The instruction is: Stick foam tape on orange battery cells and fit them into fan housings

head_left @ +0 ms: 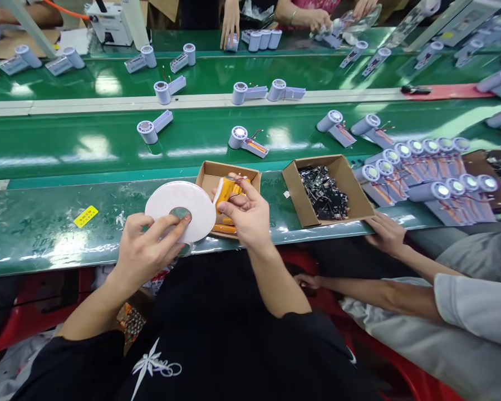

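Tape roll [179, 209] rests on the green bench [37, 234] beside green conveyor belts [87, 147].

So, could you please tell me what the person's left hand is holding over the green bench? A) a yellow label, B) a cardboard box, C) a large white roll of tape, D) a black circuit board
C: the left hand grips a large white roll of tape at its rim, with a fingertip by its core, while the right hand holds a small orange part above a cardboard box.
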Demonstrator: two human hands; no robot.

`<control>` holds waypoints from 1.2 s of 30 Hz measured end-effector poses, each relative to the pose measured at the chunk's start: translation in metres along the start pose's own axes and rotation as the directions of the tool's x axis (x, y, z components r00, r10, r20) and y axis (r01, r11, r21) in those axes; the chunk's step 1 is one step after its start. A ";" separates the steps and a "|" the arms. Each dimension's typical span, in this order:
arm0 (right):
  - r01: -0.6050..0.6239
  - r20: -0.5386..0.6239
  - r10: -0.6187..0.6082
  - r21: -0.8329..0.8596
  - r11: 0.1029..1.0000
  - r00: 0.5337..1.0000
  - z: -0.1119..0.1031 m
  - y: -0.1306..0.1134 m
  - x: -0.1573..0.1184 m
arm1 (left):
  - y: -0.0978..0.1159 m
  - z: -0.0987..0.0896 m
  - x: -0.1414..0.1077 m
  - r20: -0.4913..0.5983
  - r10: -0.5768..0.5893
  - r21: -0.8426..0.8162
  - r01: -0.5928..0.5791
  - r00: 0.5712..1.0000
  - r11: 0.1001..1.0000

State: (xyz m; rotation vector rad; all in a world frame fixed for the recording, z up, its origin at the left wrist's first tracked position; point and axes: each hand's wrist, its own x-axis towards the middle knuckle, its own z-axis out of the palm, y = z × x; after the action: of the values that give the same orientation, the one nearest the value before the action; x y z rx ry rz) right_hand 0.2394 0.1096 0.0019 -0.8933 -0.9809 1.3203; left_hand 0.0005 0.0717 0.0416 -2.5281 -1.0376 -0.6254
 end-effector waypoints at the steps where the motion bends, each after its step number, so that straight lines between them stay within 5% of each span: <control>1: 0.023 -0.084 -0.019 0.049 0.999 0.996 0.003 0.005 0.003 | 0.008 0.002 0.000 -0.015 -0.029 -0.034 0.029 0.999 0.999; 3: 0.064 -0.186 -0.049 0.078 0.995 0.981 -0.003 0.005 0.019 | 0.022 0.008 -0.008 0.024 -0.039 -0.146 0.042 0.999 0.988; 6: 0.197 -0.281 -0.179 0.036 0.980 0.943 -0.046 -0.016 0.051 | 0.017 0.019 -0.040 0.160 -0.032 -0.238 0.070 0.987 0.969; 9: 0.315 -0.339 -0.283 0.040 0.948 0.897 -0.092 -0.040 0.054 | -0.030 0.027 -0.077 0.291 -0.212 -0.153 0.264 0.933 0.952; 12: 0.291 -0.317 -0.250 0.087 0.953 0.915 -0.110 -0.040 0.026 | -0.092 0.037 -0.080 0.461 -0.313 -0.199 0.441 0.830 0.875; 15: 0.255 -0.300 -0.203 0.147 0.956 0.932 -0.105 -0.024 -0.001 | -0.138 0.060 -0.024 0.396 -0.466 -0.225 0.576 0.791 0.786; 19: 0.190 -0.255 -0.142 0.176 0.966 0.957 -0.094 -0.014 -0.012 | -0.179 0.121 0.098 0.348 -0.584 0.028 0.615 0.733 0.788; 23: 0.151 -0.247 -0.117 0.122 0.981 0.962 -0.107 -0.018 -0.030 | -0.212 0.171 0.178 0.513 -0.642 0.284 0.592 0.570 0.754; 25: 0.141 -0.267 -0.117 0.072 0.987 0.957 -0.123 -0.021 -0.045 | -0.224 0.183 0.193 0.591 -0.599 0.281 0.558 0.541 0.781; 30: 0.154 -0.310 -0.162 -0.052 0.987 0.937 -0.141 -0.040 -0.051 | -0.229 0.204 0.196 0.733 -0.341 0.107 0.395 0.589 0.913; 33: 0.238 -0.250 -0.261 -0.120 0.964 0.932 -0.114 -0.054 0.003 | -0.228 0.211 0.196 0.765 -0.243 0.029 0.345 0.596 0.938; 36: 0.232 -0.057 -0.246 -0.185 0.955 0.968 -0.070 -0.051 0.090 | -0.232 0.208 0.197 0.773 -0.191 -0.047 0.355 0.605 0.934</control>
State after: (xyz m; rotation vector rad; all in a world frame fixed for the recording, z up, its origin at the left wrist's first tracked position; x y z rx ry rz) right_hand 0.3222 0.1977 0.0309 -0.9220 -1.1199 0.9968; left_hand 0.0139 0.4379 -0.0006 -2.8815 -1.7403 0.3879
